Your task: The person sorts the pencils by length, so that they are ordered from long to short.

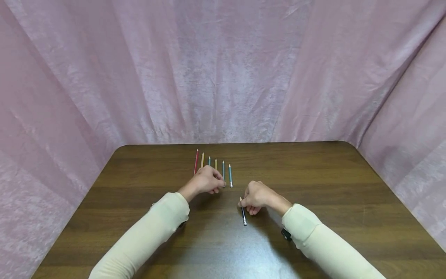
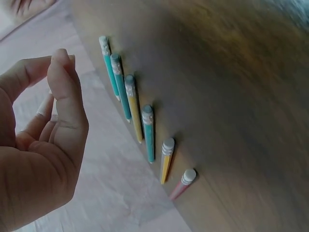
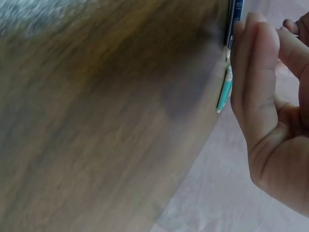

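Several pencils with pale eraser ends lie side by side in a slanting row, points toward the far edge. The red pencil is at the left, then yellow and teal ones, with a short teal pencil at the right end. My left hand is over the row's near side, by the eraser of a blue-teal pencil; its thumb and fingertip meet, holding nothing visible. Nearer me, my right hand pinches a dark blue pencil near its point, its eraser end toward me.
All of this is on a brown wooden table with rounded far corners. Pink velvety curtain hangs behind it and at both sides. A dark strap shows at the right sleeve.
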Demonstrator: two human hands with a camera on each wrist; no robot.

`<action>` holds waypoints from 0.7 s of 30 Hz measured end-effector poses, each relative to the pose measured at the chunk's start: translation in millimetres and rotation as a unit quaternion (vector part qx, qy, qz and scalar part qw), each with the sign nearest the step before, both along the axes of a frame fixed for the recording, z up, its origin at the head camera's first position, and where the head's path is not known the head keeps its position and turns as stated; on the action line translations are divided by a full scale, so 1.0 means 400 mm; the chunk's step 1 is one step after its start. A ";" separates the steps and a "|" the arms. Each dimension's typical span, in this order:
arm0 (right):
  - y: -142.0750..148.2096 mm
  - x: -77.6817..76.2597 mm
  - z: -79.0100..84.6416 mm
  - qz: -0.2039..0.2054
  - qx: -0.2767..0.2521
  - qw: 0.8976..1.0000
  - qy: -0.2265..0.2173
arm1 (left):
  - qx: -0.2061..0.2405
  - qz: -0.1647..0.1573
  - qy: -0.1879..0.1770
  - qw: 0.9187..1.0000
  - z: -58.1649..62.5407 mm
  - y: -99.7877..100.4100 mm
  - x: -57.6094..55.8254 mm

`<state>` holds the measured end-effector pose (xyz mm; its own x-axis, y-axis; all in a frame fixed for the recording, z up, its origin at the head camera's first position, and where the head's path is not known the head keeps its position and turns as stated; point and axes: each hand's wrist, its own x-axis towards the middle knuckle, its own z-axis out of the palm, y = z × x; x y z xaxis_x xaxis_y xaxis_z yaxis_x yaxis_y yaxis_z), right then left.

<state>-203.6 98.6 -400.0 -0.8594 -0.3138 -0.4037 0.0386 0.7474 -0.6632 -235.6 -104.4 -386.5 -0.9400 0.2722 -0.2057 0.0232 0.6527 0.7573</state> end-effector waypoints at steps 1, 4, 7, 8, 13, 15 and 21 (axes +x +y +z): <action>-0.003 0.000 -0.001 0.000 0.002 1.000 0.001 | 0.001 0.000 0.000 1.000 0.000 -0.001 0.001; -0.013 -0.001 -0.004 -0.003 0.008 1.000 0.002 | 0.003 -0.001 0.001 1.000 0.001 -0.005 0.002; -0.021 -0.002 -0.006 -0.004 0.015 1.000 0.002 | -0.001 0.000 0.003 1.000 0.002 -0.012 0.002; -0.023 -0.001 -0.007 -0.003 0.017 1.000 0.004 | -0.003 0.001 0.003 1.000 0.002 -0.015 0.002; -0.026 -0.004 -0.014 0.002 0.027 0.999 0.017 | -0.010 0.003 0.002 1.000 0.001 -0.027 0.003; -0.025 -0.006 -0.017 -0.001 0.027 0.999 0.018 | -0.009 -0.001 0.003 1.000 0.000 -0.032 0.003; -0.021 -0.030 -0.018 -0.006 0.002 1.000 0.005 | -0.011 0.009 0.005 1.000 0.002 -0.055 0.004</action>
